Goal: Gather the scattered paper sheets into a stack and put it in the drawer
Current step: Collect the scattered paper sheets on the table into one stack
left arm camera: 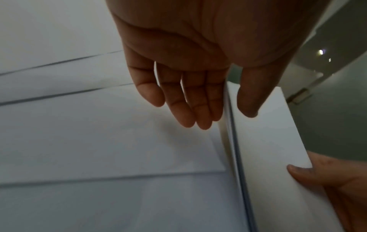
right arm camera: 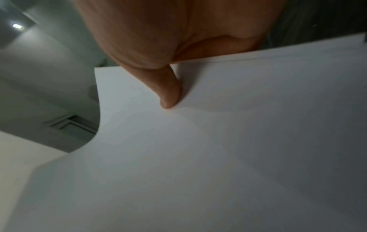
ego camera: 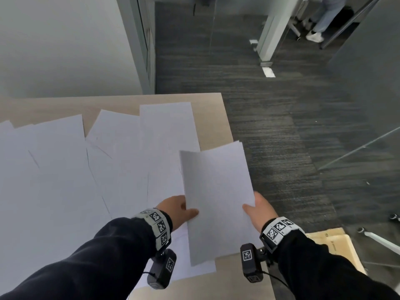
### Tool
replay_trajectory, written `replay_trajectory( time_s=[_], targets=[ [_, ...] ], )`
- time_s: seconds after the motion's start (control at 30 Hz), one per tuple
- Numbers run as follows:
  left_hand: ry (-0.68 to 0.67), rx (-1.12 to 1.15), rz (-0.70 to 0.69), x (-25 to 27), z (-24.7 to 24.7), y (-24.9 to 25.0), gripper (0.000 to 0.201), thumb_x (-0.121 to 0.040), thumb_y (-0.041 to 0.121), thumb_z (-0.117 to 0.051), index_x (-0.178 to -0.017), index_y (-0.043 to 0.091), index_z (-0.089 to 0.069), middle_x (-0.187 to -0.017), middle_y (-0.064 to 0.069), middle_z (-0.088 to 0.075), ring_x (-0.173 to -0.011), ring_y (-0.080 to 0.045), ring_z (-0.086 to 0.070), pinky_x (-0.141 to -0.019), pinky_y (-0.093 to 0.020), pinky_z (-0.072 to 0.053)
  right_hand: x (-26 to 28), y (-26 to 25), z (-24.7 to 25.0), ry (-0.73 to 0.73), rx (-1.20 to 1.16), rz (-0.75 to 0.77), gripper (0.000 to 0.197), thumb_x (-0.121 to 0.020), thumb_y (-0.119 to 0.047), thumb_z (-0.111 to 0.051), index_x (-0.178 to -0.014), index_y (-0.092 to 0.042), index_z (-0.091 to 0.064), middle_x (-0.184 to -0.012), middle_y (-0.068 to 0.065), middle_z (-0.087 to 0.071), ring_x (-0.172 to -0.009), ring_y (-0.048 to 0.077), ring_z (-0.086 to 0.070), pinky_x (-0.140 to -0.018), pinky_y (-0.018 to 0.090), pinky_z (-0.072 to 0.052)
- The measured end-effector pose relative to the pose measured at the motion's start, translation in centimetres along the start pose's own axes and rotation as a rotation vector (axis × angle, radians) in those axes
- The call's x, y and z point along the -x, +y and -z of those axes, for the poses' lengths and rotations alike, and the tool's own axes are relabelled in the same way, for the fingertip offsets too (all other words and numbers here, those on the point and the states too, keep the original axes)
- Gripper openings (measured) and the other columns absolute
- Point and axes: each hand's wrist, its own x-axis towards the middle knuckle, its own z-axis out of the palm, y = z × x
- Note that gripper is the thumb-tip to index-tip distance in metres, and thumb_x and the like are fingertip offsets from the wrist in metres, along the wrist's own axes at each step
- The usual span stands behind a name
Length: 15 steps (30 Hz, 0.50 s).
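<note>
A thin stack of white sheets (ego camera: 216, 202) is held lifted over the table's right edge. My left hand (ego camera: 186, 211) pinches its left edge, thumb on top and fingers beneath, as the left wrist view shows (left arm camera: 224, 113). My right hand (ego camera: 253, 208) grips the right edge with the thumb (right arm camera: 170, 97) pressed on the top sheet; its fingers are hidden under the stack (right arm camera: 218, 157). Several loose white sheets (ego camera: 65, 169) lie overlapping across the light wooden table (ego camera: 212, 118), and one lies directly under the held stack. No drawer is clearly identifiable.
A pale wooden box-like thing (ego camera: 337, 245) sits low beside the table's right side. Dark carpet (ego camera: 281, 126) stretches beyond the table. A glass partition (ego camera: 357, 152) stands at the right, and a person's legs (ego camera: 324, 18) show far back. A grey wall (ego camera: 65, 50) is behind the table.
</note>
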Motion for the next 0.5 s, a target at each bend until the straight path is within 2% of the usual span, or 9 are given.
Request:
replay_trajectory(
  time_s=[0.07, 0.13, 0.2, 0.23, 0.3, 0.33, 0.4, 0.47, 0.5],
  targets=[
    [-0.057, -0.063, 0.007, 0.1, -1.1, -1.1, 0.029, -0.084, 0.054, -0.062, -0.094, 0.028, -0.061, -0.093, 0.008, -0.066, -0.083, -0.013, -0.062, -0.080, -0.029, -0.052, -0.2, 1.1, 0.3, 0.007, 0.087, -0.061, 0.030, -0.091, -0.011, -0.053, -0.120, -0.018, -0.057, -0.107, 0.000, -0.064, -0.096, 0.021, -0.060, -0.083, 0.030, -0.045],
    [-0.065, -0.021, -0.019, 0.2, -1.5, -2.0, 0.015, -0.084, 0.049, -0.063, -0.089, 0.035, -0.060, -0.091, 0.013, -0.065, -0.081, -0.009, -0.064, -0.076, -0.023, -0.051, -0.3, 1.5, 0.6, 0.027, 0.129, -0.098, 0.030, -0.090, -0.014, -0.052, -0.120, -0.019, -0.057, -0.103, -0.001, -0.063, -0.093, 0.021, -0.061, -0.080, 0.030, -0.046],
    [0.017, -0.065, -0.077, 0.4, -1.2, -2.7, 0.008, -0.086, 0.045, -0.062, -0.090, 0.038, -0.061, -0.092, 0.017, -0.061, -0.091, -0.009, -0.062, -0.079, -0.021, -0.047, -0.5, 1.4, 0.5, 0.052, 0.182, -0.119, 0.028, -0.088, -0.017, -0.051, -0.115, -0.021, -0.057, -0.101, 0.000, -0.065, -0.090, 0.022, -0.062, -0.078, 0.031, -0.048],
    [0.096, -0.125, -0.107, 0.4, -0.9, -3.1, 0.012, -0.086, 0.045, -0.061, -0.096, 0.038, -0.061, -0.097, 0.017, -0.057, -0.100, -0.011, -0.058, -0.085, -0.022, -0.045, -0.6, 1.4, 0.4, 0.060, 0.213, -0.124, 0.027, -0.086, -0.017, -0.051, -0.112, -0.021, -0.057, -0.100, 0.001, -0.065, -0.089, 0.023, -0.062, -0.076, 0.031, -0.048],
    [0.252, -0.242, -0.116, 0.3, -0.4, -3.7, 0.037, -0.083, 0.055, -0.060, -0.118, 0.041, -0.056, -0.122, 0.014, -0.049, -0.122, -0.015, -0.045, -0.100, -0.031, -0.039, -0.8, 1.2, 0.0, 0.074, 0.233, -0.129, 0.023, -0.084, -0.017, -0.053, -0.107, -0.018, -0.056, -0.096, 0.000, -0.064, -0.083, 0.021, -0.061, -0.069, 0.029, -0.048],
    [0.292, -0.287, -0.079, 0.3, -0.2, -4.1, 0.055, -0.079, 0.062, -0.060, -0.130, 0.045, -0.048, -0.137, 0.012, -0.040, -0.133, -0.017, -0.035, -0.106, -0.037, -0.033, -0.9, 1.2, -0.3, 0.077, 0.231, -0.128, 0.022, -0.082, -0.017, -0.054, -0.104, -0.017, -0.055, -0.093, 0.000, -0.064, -0.080, 0.019, -0.061, -0.064, 0.028, -0.047],
    [0.271, -0.348, 0.016, 0.2, 0.1, -5.3, 0.092, -0.066, 0.078, -0.059, -0.146, 0.050, -0.022, -0.158, 0.010, -0.012, -0.147, -0.020, -0.009, -0.115, -0.046, -0.019, -1.1, 1.1, -0.7, 0.081, 0.236, -0.114, 0.019, -0.080, -0.020, -0.057, -0.098, -0.017, -0.055, -0.093, 0.000, -0.063, -0.075, 0.016, -0.062, -0.061, 0.027, -0.048],
    [0.215, -0.391, 0.078, 0.2, 0.3, -6.6, 0.115, -0.055, 0.088, -0.057, -0.148, 0.053, 0.001, -0.161, 0.012, 0.013, -0.149, -0.020, 0.012, -0.117, -0.053, -0.009, -1.2, 1.0, -1.0, 0.089, 0.271, -0.113, 0.018, -0.079, -0.028, -0.056, -0.095, -0.019, -0.056, -0.102, 0.003, -0.057, -0.078, 0.019, -0.061, -0.070, 0.032, -0.053],
    [0.204, -0.406, 0.093, 0.2, 0.4, -7.3, 0.119, -0.053, 0.089, -0.057, -0.147, 0.054, 0.007, -0.161, 0.013, 0.019, -0.149, -0.020, 0.017, -0.117, -0.055, -0.006, -1.4, 0.9, -1.1, 0.098, 0.306, -0.118, 0.023, -0.080, -0.033, -0.055, -0.100, -0.020, -0.057, -0.109, 0.004, -0.054, -0.084, 0.022, -0.060, -0.078, 0.036, -0.053]
  ],
)
